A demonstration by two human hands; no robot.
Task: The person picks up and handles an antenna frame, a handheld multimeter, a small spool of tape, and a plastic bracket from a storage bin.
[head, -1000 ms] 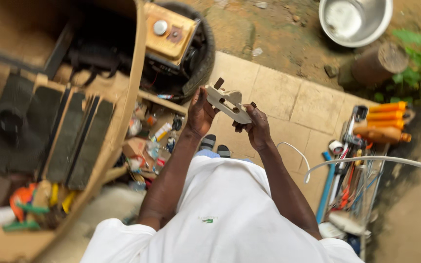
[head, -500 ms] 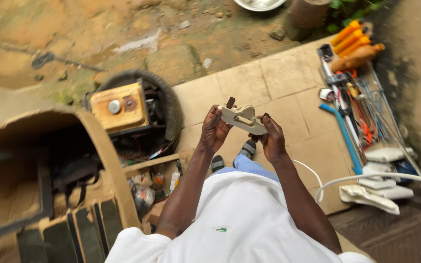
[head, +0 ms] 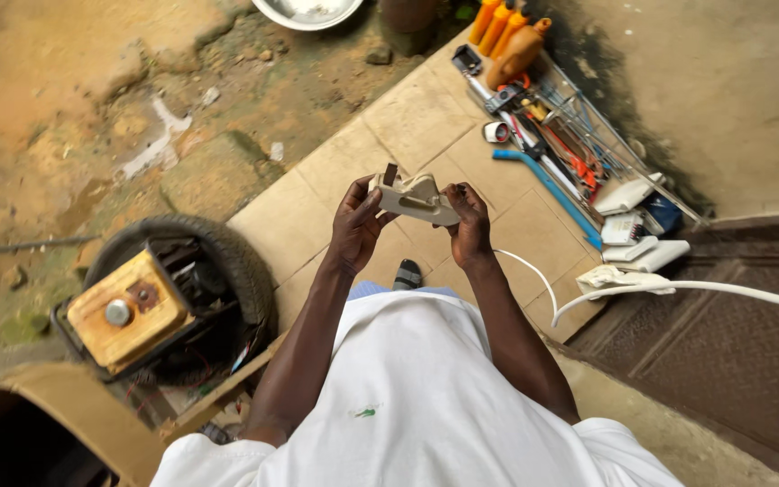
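Observation:
Both my hands hold a beige plastic part [head: 415, 198] with a slot and a dark tab at its upper left, raised in front of my chest. My left hand [head: 354, 223] grips its left end with the thumb on top. My right hand [head: 469, 219] pinches its right end. I wear a white shirt [head: 407, 397]. Below the part lies a tiled floor [head: 407, 117], and the tip of a dark sandal [head: 407, 273] shows.
A small generator with a yellow tank [head: 128, 311] sits inside a tyre [head: 227, 257] at the left. Tools, orange-handled screwdrivers [head: 502, 32], a blue pipe [head: 547, 185] and white power strips [head: 628, 266] lie at the right by a brown door [head: 732, 334]. A metal basin [head: 308, 11] is at top.
The view has swung left and down, so the generator and tyre moved toward the lower left and the tools to the upper right. Both hands keep holding the beige part, slightly turned.

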